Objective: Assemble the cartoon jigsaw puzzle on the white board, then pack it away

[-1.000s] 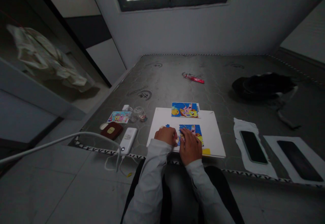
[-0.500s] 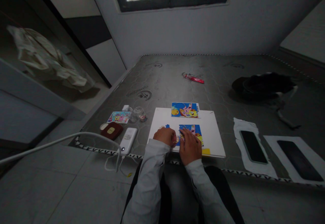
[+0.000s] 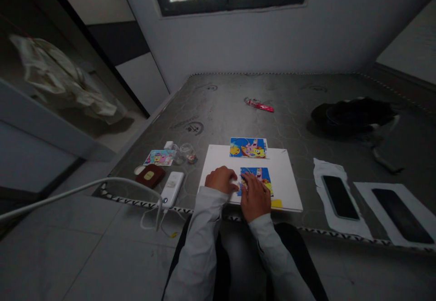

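A partly built jigsaw puzzle (image 3: 262, 173) with a blue cartoon picture lies on a white board (image 3: 213, 155). My right hand (image 3: 256, 197) rests on it palm down, fingers spread over its left and middle part. Just left of the puzzle, my left hand (image 3: 220, 179) hovers low over or touches the board. Its fingers are curved, with a gap between thumb and forefinger and no piece visible there. What lies under that palm is hidden. Behind the puzzle, a picture card (image 3: 248, 147) with a similar cartoon scene lies across the board's far edge.
Left of the board are a white power bank (image 3: 172, 189) with cables, a brown case (image 3: 150, 175), a colourful card (image 3: 160, 157) and a clear jar (image 3: 188, 152). Two phones (image 3: 339, 196) lie right. A red packet (image 3: 259, 105) and dark cap (image 3: 352, 115) lie farther back.
My left hand has shifted slightly up, and its thumb and forefinger have parted. A blue piece seen beyond its knuckles is now out of sight. My right hand stays in place.
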`<state>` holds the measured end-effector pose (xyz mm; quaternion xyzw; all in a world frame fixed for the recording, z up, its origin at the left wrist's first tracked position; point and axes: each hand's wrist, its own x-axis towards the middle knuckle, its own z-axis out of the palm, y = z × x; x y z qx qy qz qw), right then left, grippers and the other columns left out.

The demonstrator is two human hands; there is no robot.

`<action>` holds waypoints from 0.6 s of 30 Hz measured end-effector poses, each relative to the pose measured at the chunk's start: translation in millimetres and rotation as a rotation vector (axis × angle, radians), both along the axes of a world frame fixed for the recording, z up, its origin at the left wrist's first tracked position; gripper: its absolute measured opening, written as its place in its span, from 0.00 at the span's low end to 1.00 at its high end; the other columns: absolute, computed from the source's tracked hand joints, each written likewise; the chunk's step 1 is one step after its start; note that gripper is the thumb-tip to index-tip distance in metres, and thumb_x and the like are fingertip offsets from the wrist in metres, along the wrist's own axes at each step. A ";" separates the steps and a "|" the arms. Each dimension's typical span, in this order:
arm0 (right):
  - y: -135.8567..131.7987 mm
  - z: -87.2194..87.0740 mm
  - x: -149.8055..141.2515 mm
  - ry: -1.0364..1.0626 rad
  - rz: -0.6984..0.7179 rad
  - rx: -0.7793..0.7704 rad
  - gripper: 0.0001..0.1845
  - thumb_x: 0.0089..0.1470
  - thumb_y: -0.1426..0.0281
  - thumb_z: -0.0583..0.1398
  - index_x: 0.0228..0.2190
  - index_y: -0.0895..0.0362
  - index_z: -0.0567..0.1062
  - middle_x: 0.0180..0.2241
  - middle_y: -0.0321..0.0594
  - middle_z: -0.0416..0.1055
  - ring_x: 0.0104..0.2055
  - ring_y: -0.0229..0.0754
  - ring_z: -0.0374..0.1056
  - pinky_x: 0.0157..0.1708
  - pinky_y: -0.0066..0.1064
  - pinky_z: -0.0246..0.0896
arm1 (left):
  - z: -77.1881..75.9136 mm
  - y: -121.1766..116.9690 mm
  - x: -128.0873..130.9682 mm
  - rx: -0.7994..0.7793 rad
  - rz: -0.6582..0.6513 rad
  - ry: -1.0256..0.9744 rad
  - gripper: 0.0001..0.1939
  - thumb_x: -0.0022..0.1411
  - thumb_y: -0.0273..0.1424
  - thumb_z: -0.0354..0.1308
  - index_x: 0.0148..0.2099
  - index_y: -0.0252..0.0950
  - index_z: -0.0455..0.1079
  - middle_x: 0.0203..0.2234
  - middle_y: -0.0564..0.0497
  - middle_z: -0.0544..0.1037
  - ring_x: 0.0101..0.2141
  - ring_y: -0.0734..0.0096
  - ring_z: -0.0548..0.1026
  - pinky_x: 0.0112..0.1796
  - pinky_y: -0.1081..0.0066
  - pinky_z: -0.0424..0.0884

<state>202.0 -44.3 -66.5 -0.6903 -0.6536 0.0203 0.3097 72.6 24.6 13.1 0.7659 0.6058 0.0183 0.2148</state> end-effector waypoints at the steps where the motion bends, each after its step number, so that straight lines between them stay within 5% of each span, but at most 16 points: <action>1: -0.1 -0.2 -0.2 -0.002 0.000 0.000 0.20 0.61 0.71 0.50 0.54 0.52 0.68 0.57 0.39 0.68 0.60 0.41 0.60 0.57 0.37 0.43 | -2.1 -0.3 2.5 -0.001 -0.006 0.006 0.17 0.45 0.39 0.71 0.41 0.49 0.77 0.41 0.53 0.78 0.43 0.62 0.76 0.43 0.67 0.70; 9: 0.1 0.8 -0.8 -0.019 0.002 -0.004 0.20 0.64 0.71 0.48 0.54 0.51 0.69 0.57 0.39 0.68 0.60 0.40 0.60 0.57 0.36 0.42 | -3.7 0.1 10.3 -0.053 -0.028 -0.022 0.05 0.49 0.33 0.67 0.32 0.47 0.77 0.33 0.56 0.81 0.39 0.65 0.77 0.41 0.68 0.71; 13: 1.0 -0.3 -0.9 -0.016 -0.001 -0.001 0.20 0.63 0.71 0.48 0.54 0.52 0.68 0.57 0.39 0.68 0.60 0.41 0.60 0.57 0.36 0.42 | -5.2 0.5 9.4 -0.030 -0.019 -0.066 0.14 0.46 0.33 0.69 0.38 0.47 0.76 0.33 0.58 0.81 0.39 0.67 0.77 0.41 0.69 0.71; 18: 0.9 -0.9 -1.6 0.000 -0.004 -0.007 0.20 0.63 0.71 0.48 0.54 0.52 0.68 0.57 0.40 0.69 0.60 0.41 0.60 0.58 0.36 0.41 | -5.1 -0.1 11.4 -0.078 -0.020 -0.024 0.13 0.48 0.33 0.67 0.39 0.48 0.77 0.34 0.57 0.82 0.40 0.67 0.78 0.41 0.70 0.71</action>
